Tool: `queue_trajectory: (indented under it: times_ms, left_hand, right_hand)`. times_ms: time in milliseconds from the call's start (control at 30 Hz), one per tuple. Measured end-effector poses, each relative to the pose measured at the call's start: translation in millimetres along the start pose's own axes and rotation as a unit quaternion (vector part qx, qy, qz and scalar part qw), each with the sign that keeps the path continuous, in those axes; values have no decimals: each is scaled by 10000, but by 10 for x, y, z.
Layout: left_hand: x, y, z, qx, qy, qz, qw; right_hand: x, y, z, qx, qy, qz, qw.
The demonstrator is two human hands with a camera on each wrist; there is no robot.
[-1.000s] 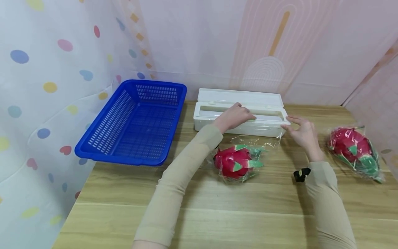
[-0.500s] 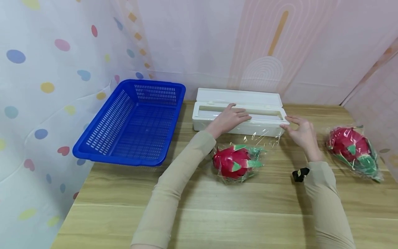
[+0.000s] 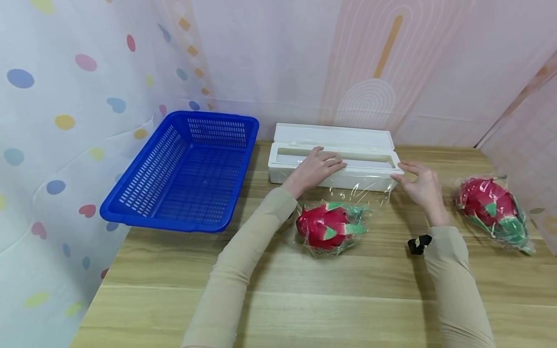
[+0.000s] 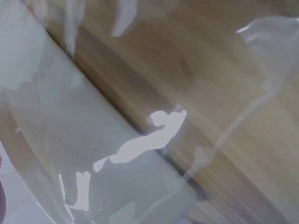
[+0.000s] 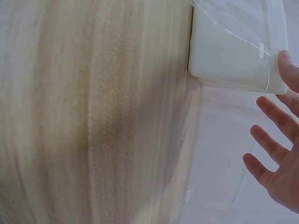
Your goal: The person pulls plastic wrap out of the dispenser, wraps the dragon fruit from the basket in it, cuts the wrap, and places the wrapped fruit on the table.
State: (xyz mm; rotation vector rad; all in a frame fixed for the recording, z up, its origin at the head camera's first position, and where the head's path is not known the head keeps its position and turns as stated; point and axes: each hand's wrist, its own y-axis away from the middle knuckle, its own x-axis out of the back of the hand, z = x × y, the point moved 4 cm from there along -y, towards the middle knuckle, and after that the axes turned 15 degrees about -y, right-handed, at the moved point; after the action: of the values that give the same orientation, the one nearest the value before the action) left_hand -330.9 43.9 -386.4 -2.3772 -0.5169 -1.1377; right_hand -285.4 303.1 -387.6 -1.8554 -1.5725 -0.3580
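A white cling film dispenser box [image 3: 370, 180] stands at the back of the table, its lid [image 3: 335, 134] raised and a white roll [image 3: 374, 164] inside. Clear film [image 3: 352, 192] hangs over its front. My left hand [image 3: 314, 170] lies across the box's front rim, fingers extended, thumb hidden. The left wrist view shows film [image 4: 145, 144] over the box front and no clear grip. My right hand [image 3: 422, 186] pinches the box's right front corner between thumb and index finger. In the right wrist view, that hand's other fingers [image 5: 268, 144] are spread. A wrapped dragon fruit [image 3: 328, 229] lies before the box.
A blue plastic basket [image 3: 226, 220] stands at the left. Another wrapped dragon fruit [image 3: 491, 208] lies at the right. A small black object [image 3: 419, 245] is beside the right sleeve. Patterned curtains [image 3: 278, 58] hang behind the wooden table [image 3: 304, 299].
My left hand has slid left along the box's front rim. The right hand keeps its hold at the corner. The camera view has shifted slightly.
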Motion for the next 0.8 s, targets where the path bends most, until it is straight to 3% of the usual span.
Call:
queue_trajectory:
  times_ms: [300,600,800]
  left_hand:
    - [-36,72,2,413,-317,327,9981]
    - [-25,153,-46,864,-513,388,9942]
    - [-67,303,-128,1359,-275,655,9882]
  right_hand:
    - [1,14,-1,30,116,25,9999]
    - [-41,1,-6,-16,50,45,10000]
    - [-12,9,21,123,16,102,9999]
